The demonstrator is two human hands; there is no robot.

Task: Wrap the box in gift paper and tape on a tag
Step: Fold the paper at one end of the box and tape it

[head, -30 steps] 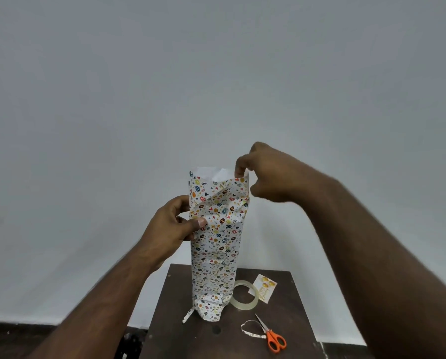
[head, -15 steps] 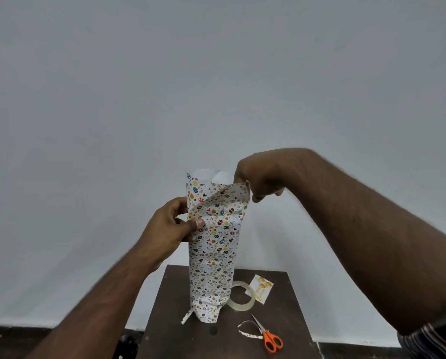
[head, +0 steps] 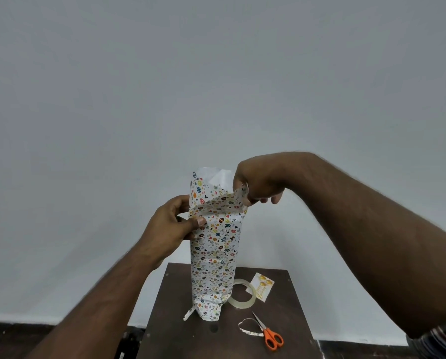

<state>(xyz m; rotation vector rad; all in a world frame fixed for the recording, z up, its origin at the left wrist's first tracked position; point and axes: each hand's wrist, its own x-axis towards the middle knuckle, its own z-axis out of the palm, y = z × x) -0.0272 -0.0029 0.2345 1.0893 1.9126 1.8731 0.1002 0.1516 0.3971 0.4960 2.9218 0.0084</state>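
So the box (head: 212, 255) stood on end at the back of the little dark worktop (head: 289, 301), already sleeved in the patterned gift paper (head: 216, 211), bottom end folded shut and the top end open with the white inside showing.

What could have gone wrong here, as I read it: the box was tall and narrow and only steadied from one side, so a hard tug on the top flap could have tipped it toward the tape roll (head: 242, 294). The paper looked thin and already creased, so pulling the corner down too sharply could have torn it or left a crooked fold. A loose strip (head: 188, 314) also stuck out at the base, so that end maybe wasn't fully secured.

Left hand (head: 172, 224) gripped the box partway up its left side, thumb pressed on the front and fingers wrapped behind. Right hand (head: 258, 182) was above and to the right, pinching the top right corner of the paper and folding it down.

The tag (head: 262, 287) lay just beside the tape roll, untouched, and the orange scissors (head: 271, 335) sat nearer the front edge with a curl of paper offcut (head: 245, 326).
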